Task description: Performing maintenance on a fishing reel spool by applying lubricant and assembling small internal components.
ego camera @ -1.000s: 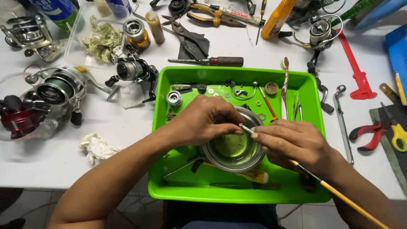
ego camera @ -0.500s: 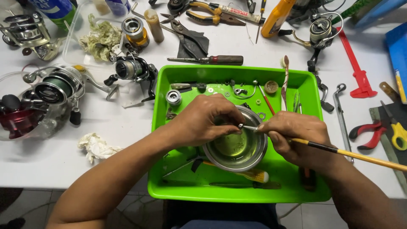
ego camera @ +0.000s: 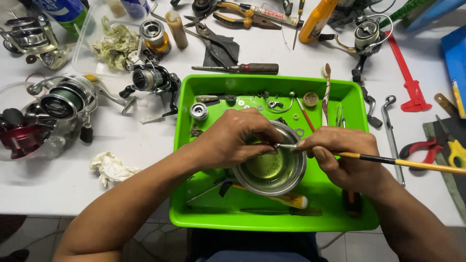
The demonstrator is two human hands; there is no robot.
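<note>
Tiny metal part pinched in my left hand over the steel bowl so drips land inside; right hand grips the paintbrush, brushing it.

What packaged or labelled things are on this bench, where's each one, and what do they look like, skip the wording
Green bottle: top left corner, round, with a blue and white label.
Orange bottle: top centre-right, tall, leaning.
Pale tube: top centre beside the pliers, slim, with dark print.
Yellow tube: inside the green tray, below the metal bowl, red tip.
No signs or screens.
</note>
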